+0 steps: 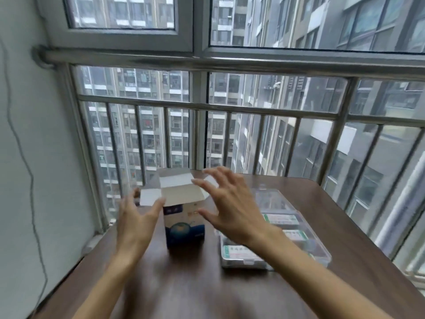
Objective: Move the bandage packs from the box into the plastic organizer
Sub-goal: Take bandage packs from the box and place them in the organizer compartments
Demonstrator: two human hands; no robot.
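Observation:
A blue and white cardboard box (185,229) stands upright on the dark wooden table (188,288), its top flaps folded open. My left hand (134,221) hovers at the box's left side with spread fingers, the thumb near a white flap. Over the box's right side my right hand (232,206) is raised with its fingers spread and holds nothing. To the right lies a clear plastic organizer (322,252) with green and white bandage packs (281,219) in its compartments. My right wrist hides part of the organizer.
A metal railing (230,109) and window glass stand just behind the table's far edge. A white wall (27,157) with a thin cable is on the left. The table's right edge runs close past the organizer.

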